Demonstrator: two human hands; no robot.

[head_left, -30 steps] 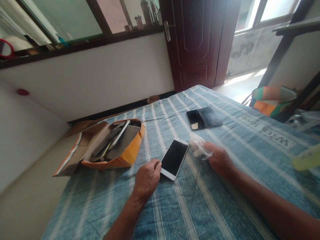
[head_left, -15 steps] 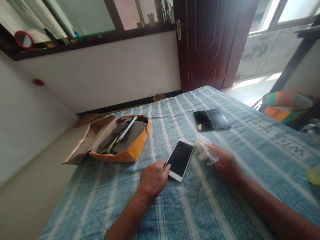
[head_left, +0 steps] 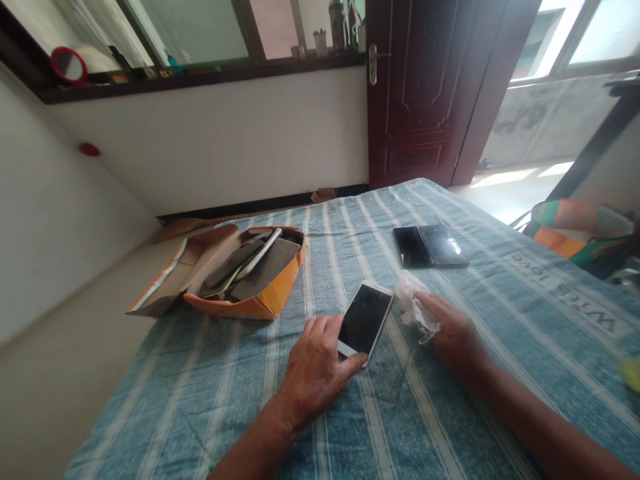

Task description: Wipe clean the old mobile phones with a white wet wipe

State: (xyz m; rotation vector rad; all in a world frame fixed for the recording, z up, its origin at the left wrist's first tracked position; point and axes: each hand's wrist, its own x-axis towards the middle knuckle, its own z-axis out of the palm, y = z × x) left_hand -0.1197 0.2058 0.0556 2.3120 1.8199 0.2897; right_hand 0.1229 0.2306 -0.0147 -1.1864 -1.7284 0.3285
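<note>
a room in a home, by the look of it — a blue striped cloth [head_left: 400, 420] with printed lettering covers the broad surface near, and a dark red panelled door [head_left: 425, 87] stands at the far side. on the far windowsill [head_left: 210, 78] sit household things — a red-rimmed mirror [head_left: 69, 65] at the left, a pink cup [head_left: 321, 44] and a flask [head_left: 338, 25] toward the right.

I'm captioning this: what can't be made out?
In the head view:
White black-screened phone: lower left edge hidden by left hand.
Crumpled whitish wad: material too blurred.
Open orange cardboard box: anything lower hidden by upper items.
Yellow object, far right: cut off by picture edge.
</note>
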